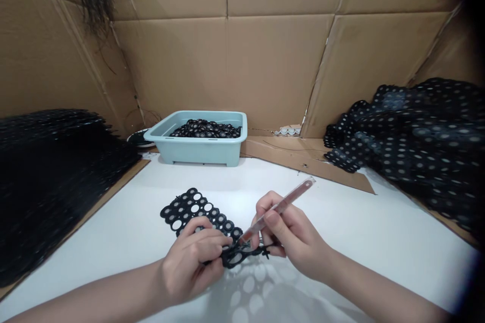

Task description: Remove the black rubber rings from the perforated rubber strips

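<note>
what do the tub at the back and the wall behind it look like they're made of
The tub: probably molded plastic, pale blue with a soft sheen, judging by its smooth rounded rim and stubby feet. The wall: apparently cardboard, matte brown, with creases and visible seams between panels.

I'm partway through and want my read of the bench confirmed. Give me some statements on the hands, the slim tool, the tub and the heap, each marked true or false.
1. The right hand holds a slim tool. True.
2. The tool's lower end points away from the perforated black piece. False: it points down at the piece.
3. The blue tub has black material in it. True.
4. The left hand grips the tub's rim. False: it is on the perforated black piece.
5. The heap with pale dots is on the left side. False: it is on the right.
6. A cardboard wall stands behind the tub. True.
</note>
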Motion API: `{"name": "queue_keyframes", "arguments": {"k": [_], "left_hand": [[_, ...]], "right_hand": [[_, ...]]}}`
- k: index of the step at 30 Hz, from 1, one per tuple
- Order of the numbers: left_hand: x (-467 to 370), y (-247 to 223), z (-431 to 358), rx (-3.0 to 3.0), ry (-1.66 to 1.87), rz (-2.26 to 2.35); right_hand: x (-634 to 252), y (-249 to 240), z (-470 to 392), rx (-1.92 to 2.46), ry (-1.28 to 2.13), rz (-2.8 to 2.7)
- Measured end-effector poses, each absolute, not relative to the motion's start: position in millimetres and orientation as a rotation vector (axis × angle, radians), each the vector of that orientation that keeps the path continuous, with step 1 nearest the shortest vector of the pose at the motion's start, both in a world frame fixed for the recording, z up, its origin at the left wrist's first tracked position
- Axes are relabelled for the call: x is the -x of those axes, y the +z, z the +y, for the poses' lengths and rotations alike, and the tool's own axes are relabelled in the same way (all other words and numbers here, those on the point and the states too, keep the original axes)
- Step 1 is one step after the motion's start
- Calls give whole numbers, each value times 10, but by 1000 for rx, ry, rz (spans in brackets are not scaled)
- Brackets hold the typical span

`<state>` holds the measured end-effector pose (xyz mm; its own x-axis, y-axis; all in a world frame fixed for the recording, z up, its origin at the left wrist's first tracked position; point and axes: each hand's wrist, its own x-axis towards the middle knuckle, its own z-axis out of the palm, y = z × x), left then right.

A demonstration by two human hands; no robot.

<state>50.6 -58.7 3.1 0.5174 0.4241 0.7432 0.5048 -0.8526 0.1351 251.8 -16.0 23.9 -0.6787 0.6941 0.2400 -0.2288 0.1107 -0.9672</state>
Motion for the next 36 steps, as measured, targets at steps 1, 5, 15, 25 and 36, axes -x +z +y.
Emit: {"name": "queue_keyframes", "arguments": {"k": [1, 5, 15, 25, 36], "left_hand": [[-504, 31, -587, 2641, -1278, -802], [-502, 25, -585, 2647, -1290, -793], [-558, -23, -615, 2684, -1448, -898], [-607, 0, -635, 2586, -1363, -1357], [-516, -38, -522, 2711, -1196, -1222]], "right_hand": [[-2519, 236, -158, 461, 1655, -1691], [-2534, 240, -137, 435, 1592, -1777], [-2563, 297, -107, 553, 1635, -1969], [-2512, 288, -86, 687, 1644, -2075], [-2551, 246, 24, 610, 1421, -2021]]}}
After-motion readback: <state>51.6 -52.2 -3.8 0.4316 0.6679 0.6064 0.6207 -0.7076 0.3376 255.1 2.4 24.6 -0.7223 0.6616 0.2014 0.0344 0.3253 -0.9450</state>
